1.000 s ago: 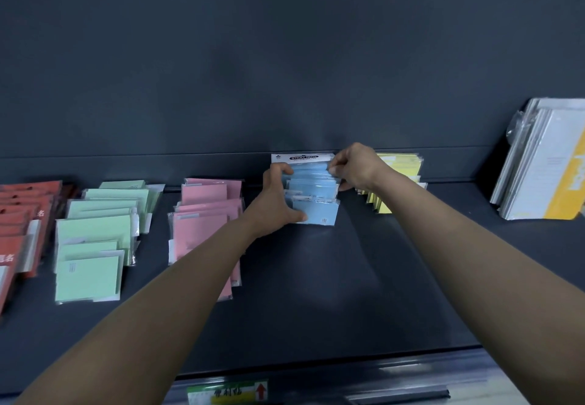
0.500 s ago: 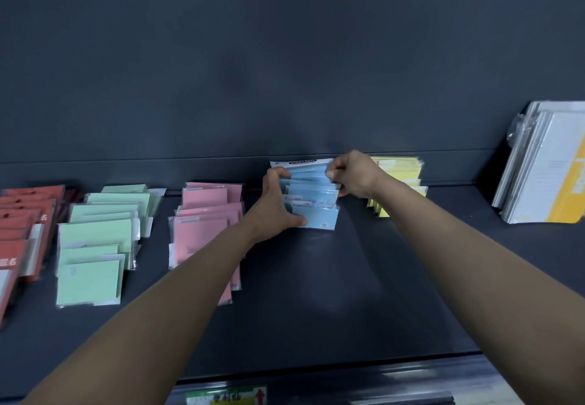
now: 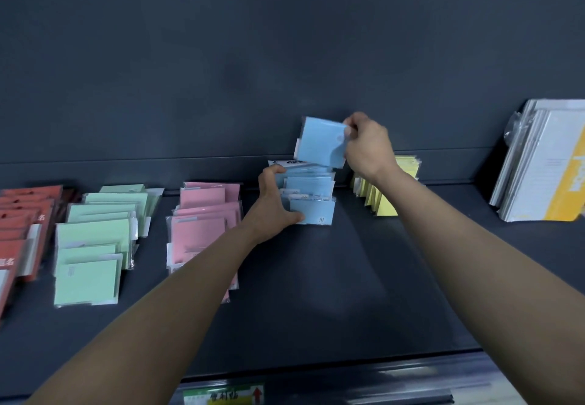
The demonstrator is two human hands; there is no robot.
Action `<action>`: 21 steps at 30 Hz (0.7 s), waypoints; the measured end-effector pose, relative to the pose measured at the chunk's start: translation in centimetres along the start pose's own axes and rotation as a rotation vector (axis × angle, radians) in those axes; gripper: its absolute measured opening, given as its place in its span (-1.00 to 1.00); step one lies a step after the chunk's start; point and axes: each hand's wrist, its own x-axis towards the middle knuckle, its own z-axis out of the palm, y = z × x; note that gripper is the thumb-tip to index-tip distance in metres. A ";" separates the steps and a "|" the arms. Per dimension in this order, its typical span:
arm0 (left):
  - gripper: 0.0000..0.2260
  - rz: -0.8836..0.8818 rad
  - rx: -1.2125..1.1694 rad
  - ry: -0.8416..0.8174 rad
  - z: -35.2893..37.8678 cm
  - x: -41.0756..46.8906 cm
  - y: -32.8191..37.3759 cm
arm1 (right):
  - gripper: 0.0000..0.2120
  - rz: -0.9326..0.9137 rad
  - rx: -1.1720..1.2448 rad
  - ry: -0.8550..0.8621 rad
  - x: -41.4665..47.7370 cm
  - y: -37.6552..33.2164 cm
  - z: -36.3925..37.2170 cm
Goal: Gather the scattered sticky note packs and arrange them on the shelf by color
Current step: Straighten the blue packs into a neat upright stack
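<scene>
A row of blue sticky note packs point(image 3: 311, 202) stands at the back middle of the dark shelf point(image 3: 316, 278). My left hand point(image 3: 273, 205) grips the row's left side, thumb at the front pack. My right hand point(image 3: 367, 145) pinches one blue pack point(image 3: 319, 142) by its right edge, lifted above the back of the row. Pink packs point(image 3: 202, 221) lie to the left, then green packs point(image 3: 95, 240), then red packs point(image 3: 22, 214) at the far left. Yellow packs point(image 3: 386, 195) stand to the right, partly behind my right wrist.
White and yellow notebooks point(image 3: 544, 164) lean at the far right of the shelf. The dark back wall point(image 3: 285, 56) rises just behind the packs. A price rail with a green and yellow label point(image 3: 228, 395) runs along the shelf's front edge.
My right hand has pulled one blue pack up out of the back of the row and now holds it above it. My left hand stays on the row.
</scene>
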 end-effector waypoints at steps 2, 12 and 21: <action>-0.34 0.026 0.021 0.031 0.3 -0.1 0.0 | -0.86 -0.007 0.036 0.058 -0.1 -0.3 -0.4; -0.44 0.096 0.143 0.024 0.1 -0.3 -0.1 | -0.82 -0.005 0.048 -0.098 -1.6 0.9 -0.6; -0.42 0.054 0.220 -0.016 -0.5 -0.6 -0.1 | -0.83 0.015 -0.115 -0.126 -2.1 1.1 -0.3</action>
